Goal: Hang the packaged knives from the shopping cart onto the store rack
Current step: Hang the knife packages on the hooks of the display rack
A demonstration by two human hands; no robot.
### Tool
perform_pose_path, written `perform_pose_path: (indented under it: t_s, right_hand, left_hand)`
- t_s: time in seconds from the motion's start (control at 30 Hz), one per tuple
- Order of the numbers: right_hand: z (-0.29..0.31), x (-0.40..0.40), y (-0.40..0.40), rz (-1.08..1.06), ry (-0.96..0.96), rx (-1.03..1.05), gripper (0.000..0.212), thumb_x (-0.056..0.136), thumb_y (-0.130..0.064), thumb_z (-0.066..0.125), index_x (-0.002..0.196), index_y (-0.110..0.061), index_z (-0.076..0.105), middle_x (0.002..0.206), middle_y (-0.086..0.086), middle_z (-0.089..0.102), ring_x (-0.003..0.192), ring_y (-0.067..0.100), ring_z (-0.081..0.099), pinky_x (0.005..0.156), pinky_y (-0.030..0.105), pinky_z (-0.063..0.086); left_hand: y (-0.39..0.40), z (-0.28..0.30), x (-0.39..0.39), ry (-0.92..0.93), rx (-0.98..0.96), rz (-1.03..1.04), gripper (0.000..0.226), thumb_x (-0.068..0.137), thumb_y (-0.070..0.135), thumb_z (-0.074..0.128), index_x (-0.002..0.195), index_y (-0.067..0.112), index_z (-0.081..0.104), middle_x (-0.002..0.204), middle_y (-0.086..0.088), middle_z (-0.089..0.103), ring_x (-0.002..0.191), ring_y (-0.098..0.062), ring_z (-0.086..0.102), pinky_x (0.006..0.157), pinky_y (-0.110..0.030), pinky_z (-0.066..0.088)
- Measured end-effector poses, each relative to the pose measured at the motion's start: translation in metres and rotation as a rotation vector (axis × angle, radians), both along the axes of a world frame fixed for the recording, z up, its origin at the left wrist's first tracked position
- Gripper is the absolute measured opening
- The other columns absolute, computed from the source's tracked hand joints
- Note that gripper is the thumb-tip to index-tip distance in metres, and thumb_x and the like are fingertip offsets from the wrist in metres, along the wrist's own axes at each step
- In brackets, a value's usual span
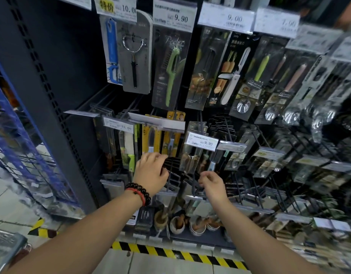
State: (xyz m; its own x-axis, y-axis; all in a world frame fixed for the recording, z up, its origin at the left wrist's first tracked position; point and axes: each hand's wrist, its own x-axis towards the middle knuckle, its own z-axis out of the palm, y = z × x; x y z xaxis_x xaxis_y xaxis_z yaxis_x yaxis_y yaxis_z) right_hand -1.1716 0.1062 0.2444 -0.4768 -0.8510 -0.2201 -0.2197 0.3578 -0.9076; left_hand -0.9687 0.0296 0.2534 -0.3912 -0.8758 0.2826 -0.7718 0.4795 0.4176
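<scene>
Both hands are up at the store rack point(57, 80), around the middle row of hooks. The left hand point(150, 175) – the one with two bead bracelets point(140, 192), one black and one red – has its fingers curled in against a row of dark packages on a hook point(173, 165). Can't tell if it's actually pinching one or just touching the edges. The right hand point(211, 183) is loosely curled too, thumb and fingertips close together near a thin black hook wire, and nothing is clearly held in it.

The packaged knives point(160, 139) are hanging right above the left hand – I count two yellow-backed packs side by side there, with another pale-handled one just left of them. Beside those, under a 9.90 price tag point(202, 142), there's another pack with a few brown-handled knives.

Top row: five price tags readable-ish (10.0-something, 9.90, 9.00, 7.00, and a blurry one), with peelers under them – one blue, one chrome, one green point(171, 74), one white.

Down at the bottom shelf there are four small bowls point(198, 227). A corner of the shopping cart point(6, 248) shows bottom left.
</scene>
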Motion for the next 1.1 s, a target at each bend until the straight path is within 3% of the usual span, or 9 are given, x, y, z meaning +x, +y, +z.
perform_pose_path:
  t_s: [0.1,0.27,0.43,0.53,0.73,0.83,0.93,1.03,1.1]
  right_hand:
    - [0.009,0.012,0.021,0.099,0.165,-0.01,0.011,0.098,-0.019,0.053,0.103,-0.021,0.062,0.079,-0.003,0.061,0.064,0.013,0.054,0.054,0.017,0.042]
    - [0.023,0.037,0.049,0.24,0.345,-0.029,0.017,0.098,-0.023,0.05,0.112,-0.02,0.06,0.079,-0.005,0.062,0.065,0.015,0.057,0.064,0.036,0.049]
    - [0.021,0.08,0.083,0.458,0.564,-0.034,0.018,0.098,-0.028,0.049,0.112,-0.023,0.06,0.1,-0.004,0.063,0.086,0.017,0.06,0.073,0.034,0.051]
    - [0.015,0.114,0.108,0.596,0.635,-0.059,0.02,0.096,-0.028,0.05,0.111,-0.021,0.06,0.103,-0.002,0.062,0.092,0.019,0.059,0.079,0.038,0.053]
    - [0.007,0.214,0.164,0.749,0.428,-0.101,0.014,0.093,-0.025,0.053,0.104,-0.029,0.06,0.085,-0.009,0.061,0.069,0.013,0.056,0.058,0.028,0.041]
    - [0.005,0.281,0.193,0.798,0.321,-0.155,0.015,0.091,-0.021,0.058,0.103,-0.023,0.066,0.088,-0.005,0.068,0.08,0.013,0.062,0.071,0.032,0.049]
    - [-0.003,0.355,0.221,0.883,0.28,-0.173,0.017,0.088,-0.017,0.061,0.104,-0.019,0.068,0.092,0.0,0.071,0.086,0.016,0.063,0.075,0.026,0.045]
    - [-0.01,0.433,0.245,0.97,0.291,-0.222,0.013,0.086,-0.015,0.062,0.096,-0.016,0.07,0.089,0.004,0.072,0.086,0.018,0.064,0.078,0.033,0.048]
    - [-0.015,0.489,0.26,1.012,0.281,-0.212,0.011,0.086,-0.016,0.062,0.092,-0.019,0.07,0.083,0.001,0.072,0.08,0.014,0.064,0.076,0.034,0.05]
  left_hand:
    - [0.014,-0.003,0.012,-0.12,0.074,-0.005,0.045,0.092,0.033,0.043,0.137,0.026,0.044,0.136,0.002,0.047,0.13,-0.021,0.033,0.106,-0.04,0.033]
    - [0.052,0.007,0.045,-0.176,0.184,0.064,0.042,0.095,0.04,0.04,0.135,0.027,0.045,0.133,-0.001,0.052,0.123,-0.024,0.045,0.098,-0.038,0.041]
    - [0.122,0.001,0.091,-0.188,0.249,0.178,0.043,0.095,0.041,0.041,0.135,0.026,0.045,0.129,-0.003,0.054,0.115,-0.026,0.051,0.091,-0.039,0.046]
    - [0.175,-0.002,0.127,-0.187,0.281,0.25,0.041,0.095,0.041,0.041,0.133,0.025,0.046,0.124,-0.004,0.055,0.114,-0.026,0.05,0.092,-0.039,0.046]
    - [0.277,-0.007,0.224,-0.117,0.343,0.412,0.038,0.09,0.039,0.044,0.125,0.027,0.051,0.116,-0.003,0.06,0.108,-0.026,0.057,0.085,-0.036,0.049]
    - [0.323,-0.007,0.278,-0.057,0.408,0.494,0.039,0.091,0.04,0.045,0.128,0.031,0.05,0.121,-0.001,0.059,0.11,-0.025,0.056,0.089,-0.037,0.047]
    - [0.366,-0.008,0.338,0.022,0.471,0.583,0.046,0.088,0.049,0.042,0.133,0.039,0.044,0.123,0.005,0.059,0.111,-0.021,0.058,0.09,-0.035,0.049]
    - [0.404,-0.011,0.405,0.058,0.483,0.68,0.042,0.088,0.048,0.04,0.124,0.03,0.054,0.123,-0.002,0.061,0.112,-0.023,0.057,0.094,-0.034,0.046]
    - [0.428,-0.016,0.457,0.058,0.47,0.716,0.04,0.094,0.04,0.044,0.132,0.027,0.051,0.134,0.0,0.055,0.122,-0.019,0.051,0.1,-0.029,0.041]
